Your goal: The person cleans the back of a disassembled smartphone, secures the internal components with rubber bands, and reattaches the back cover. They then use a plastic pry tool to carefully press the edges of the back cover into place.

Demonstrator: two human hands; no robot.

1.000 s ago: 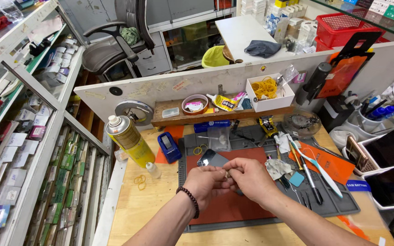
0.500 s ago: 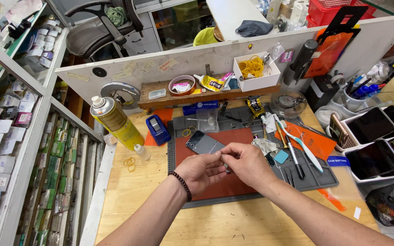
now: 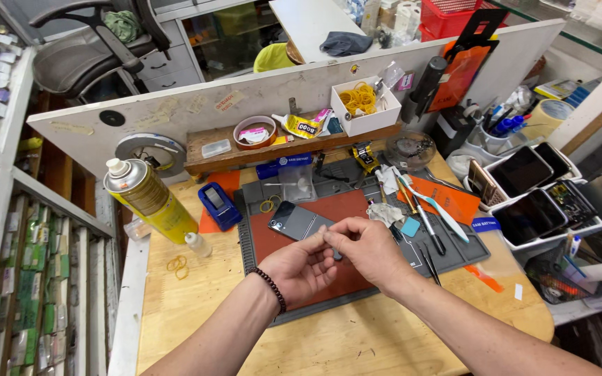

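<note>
Both hands meet over the red-brown pad (image 3: 329,209) that lies on the grey work mat (image 3: 454,251) on the wooden surface (image 3: 196,306). The left hand (image 3: 299,268), with a dark bead bracelet (image 3: 271,287) at its wrist, is curled with thumb and fingers drawn together; the right hand (image 3: 365,247) closes its fingertips against them. Their grip pinches something too small to make out, so I cannot tell what it is. Just beyond the fingertips a dark grey folding phone (image 3: 299,221) lies flat on the pad, its camera end towards the far left; the right hand's fingers partly overlap its near edge, and whether they touch it is unclear.

To the left of the mat a yellow spray can (image 3: 149,198) stands tilted in view, with a small white dropper bottle (image 3: 196,244) near its base and yellow rubber bands (image 3: 178,266) on the wood. A blue box-shaped tool (image 3: 219,205) sits at the mat's far left corner. To the right lie tweezers (image 3: 412,212), a blue-handled toothbrush (image 3: 440,212) and an orange sheet (image 3: 454,198). White trays of phones (image 3: 538,202) stand at the far right.
</note>
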